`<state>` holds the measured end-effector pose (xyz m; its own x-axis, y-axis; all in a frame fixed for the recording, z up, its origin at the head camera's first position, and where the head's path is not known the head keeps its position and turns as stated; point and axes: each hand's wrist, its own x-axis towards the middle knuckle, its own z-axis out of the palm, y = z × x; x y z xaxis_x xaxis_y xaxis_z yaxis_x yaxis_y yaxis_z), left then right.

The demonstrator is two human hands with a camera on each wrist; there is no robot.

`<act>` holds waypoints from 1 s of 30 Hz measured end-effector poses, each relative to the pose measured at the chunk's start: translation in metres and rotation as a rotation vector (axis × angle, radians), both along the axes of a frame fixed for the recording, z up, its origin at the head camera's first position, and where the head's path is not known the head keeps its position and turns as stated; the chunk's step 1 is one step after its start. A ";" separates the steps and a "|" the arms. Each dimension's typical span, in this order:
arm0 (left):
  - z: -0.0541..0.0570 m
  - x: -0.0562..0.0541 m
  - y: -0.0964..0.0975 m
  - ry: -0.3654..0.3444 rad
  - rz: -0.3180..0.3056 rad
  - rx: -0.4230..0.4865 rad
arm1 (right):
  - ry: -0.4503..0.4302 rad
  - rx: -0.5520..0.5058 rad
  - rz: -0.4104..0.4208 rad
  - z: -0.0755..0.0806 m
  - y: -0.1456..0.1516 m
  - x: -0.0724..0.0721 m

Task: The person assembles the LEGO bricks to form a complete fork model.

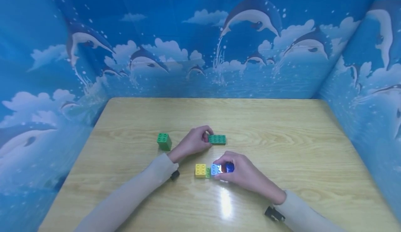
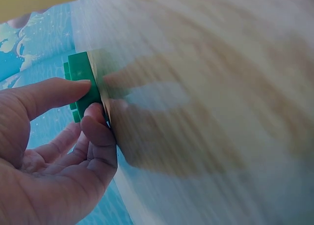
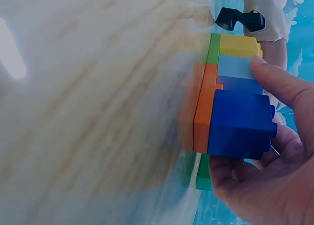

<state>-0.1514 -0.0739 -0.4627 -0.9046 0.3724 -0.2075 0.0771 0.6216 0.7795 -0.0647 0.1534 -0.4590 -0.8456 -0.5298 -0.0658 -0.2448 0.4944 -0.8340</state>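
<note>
My left hand (image 1: 198,140) pinches one end of a flat green 2x4 toy building brick (image 1: 219,140) lying studs up on the table. In the left wrist view, the thumb and index finger press on the green brick's sides. My right hand (image 1: 239,171) grips a light blue brick (image 1: 214,169) between thumb and fingers. That brick sits in a row of joined bricks: a yellow brick (image 1: 200,170) on a light green base (image 3: 213,48), and a dark blue brick (image 3: 240,124) on an orange base (image 3: 203,112). The right hand partly covers the dark blue brick in the head view.
A tall green brick (image 1: 164,141) stands to the left, near the left wrist. The wood-grain table (image 1: 282,127) is bordered by blue dolphin-print walls (image 1: 188,51). Black bands (image 1: 274,213) are worn at the sleeves.
</note>
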 end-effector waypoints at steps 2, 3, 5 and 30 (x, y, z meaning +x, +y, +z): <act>0.000 0.001 0.000 0.008 -0.002 -0.002 | -0.001 0.009 -0.003 0.000 0.000 0.000; 0.000 0.001 0.000 0.010 -0.001 -0.003 | -0.002 0.012 -0.005 0.001 0.000 0.000; 0.001 0.003 -0.001 0.013 0.009 -0.013 | 0.001 0.012 -0.004 0.001 -0.001 0.000; 0.021 0.084 -0.040 0.019 -0.145 0.066 | 0.094 0.030 -0.018 0.002 0.029 0.010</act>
